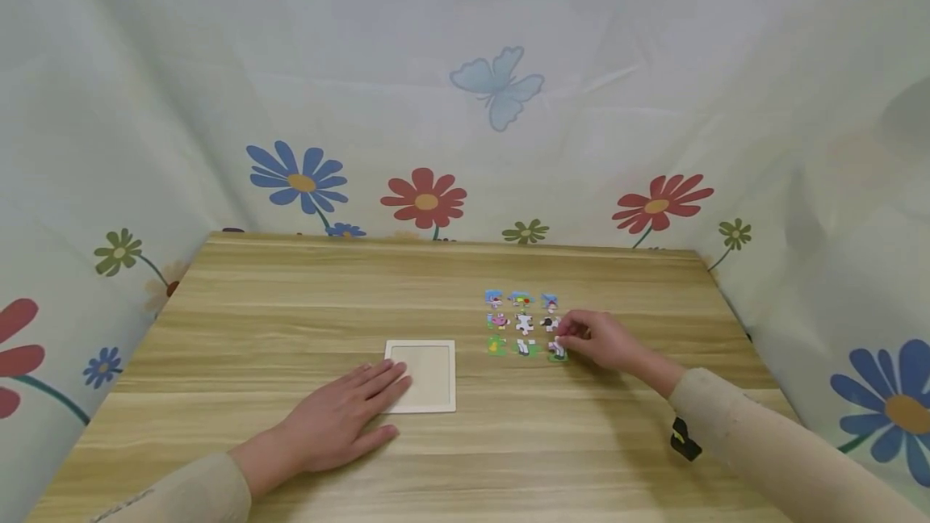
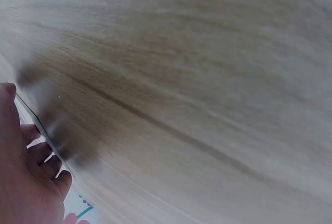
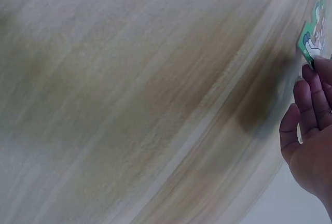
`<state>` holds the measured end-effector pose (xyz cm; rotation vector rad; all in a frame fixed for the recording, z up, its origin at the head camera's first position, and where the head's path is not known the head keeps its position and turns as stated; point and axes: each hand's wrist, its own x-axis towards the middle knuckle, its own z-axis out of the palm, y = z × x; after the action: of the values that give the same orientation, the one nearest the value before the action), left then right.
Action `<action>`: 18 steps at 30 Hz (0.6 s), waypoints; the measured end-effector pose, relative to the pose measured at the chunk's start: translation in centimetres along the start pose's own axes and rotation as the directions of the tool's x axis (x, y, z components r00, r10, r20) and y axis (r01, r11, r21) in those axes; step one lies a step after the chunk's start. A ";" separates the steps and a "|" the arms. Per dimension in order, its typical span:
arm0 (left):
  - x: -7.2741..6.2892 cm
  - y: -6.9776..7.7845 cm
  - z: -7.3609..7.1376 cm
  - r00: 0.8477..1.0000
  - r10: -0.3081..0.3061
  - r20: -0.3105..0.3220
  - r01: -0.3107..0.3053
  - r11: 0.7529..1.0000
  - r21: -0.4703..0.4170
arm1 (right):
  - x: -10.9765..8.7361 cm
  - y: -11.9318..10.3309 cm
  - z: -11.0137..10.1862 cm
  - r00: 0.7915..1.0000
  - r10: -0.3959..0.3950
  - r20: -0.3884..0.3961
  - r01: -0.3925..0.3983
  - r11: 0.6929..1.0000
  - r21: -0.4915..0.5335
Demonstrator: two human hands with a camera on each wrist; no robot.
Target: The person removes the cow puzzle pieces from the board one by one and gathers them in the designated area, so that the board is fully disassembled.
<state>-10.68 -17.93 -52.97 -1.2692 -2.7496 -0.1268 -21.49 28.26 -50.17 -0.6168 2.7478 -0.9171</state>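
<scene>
My left hand lies with its fingers extended over the left edge of a square, pale puzzle tray. Its fingertips rest on the tray, and the left wrist view shows the fingers at the tray's edge. Beyond the tray to the right, several small jigsaw pieces lie in three spaced rows. At the near right corner of these rows, my right hand pinches a green-and-white jigsaw piece by its edge, thumb against fingertips. That piece also shows in the right wrist view; its far side is cut off.
Both hands work over a wood-grain table. Behind and beside it hangs a pale curtain printed with flowers and a butterfly. A small black object shows beside the right sleeve.
</scene>
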 end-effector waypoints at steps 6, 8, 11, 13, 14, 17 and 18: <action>-0.1 -0.1 0.3 1.000 -0.005 0.009 0.005 1.000 -0.004 | 0.0 0.5 0.5 0.999 -0.028 -0.042 0.027 0.999 -0.025; 0.0 -0.1 0.4 1.000 -0.007 0.014 0.007 1.000 -0.004 | -0.1 0.6 0.6 0.998 -0.035 -0.052 0.034 0.999 -0.032; 0.0 -0.1 0.3 1.000 -0.008 0.019 0.008 1.000 -0.007 | -0.3 0.7 0.6 0.997 -0.059 -0.058 0.056 0.997 -0.046; 0.0 -0.1 0.2 1.000 -0.007 0.015 0.007 1.000 -0.008 | -0.6 0.8 0.6 0.994 -0.093 -0.056 0.089 0.994 -0.066; 0.0 -0.1 0.1 1.000 -0.006 0.011 0.006 1.000 -0.009 | -0.7 0.7 0.5 0.992 -0.111 -0.054 0.107 0.991 -0.084; -0.1 -0.1 0.0 1.000 0.000 -0.008 0.000 1.000 -0.003 | -1.2 0.5 0.6 0.981 -0.186 -0.057 0.176 0.973 -0.149; -0.2 -0.1 -0.1 1.000 0.001 -0.013 -0.001 1.000 -0.001 | -1.4 0.4 0.6 0.975 -0.213 -0.061 0.199 0.965 -0.172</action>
<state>-10.67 -18.14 -52.93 -1.2658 -2.7379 -0.1367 -20.22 28.81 -50.84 -0.9304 2.8927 -0.7723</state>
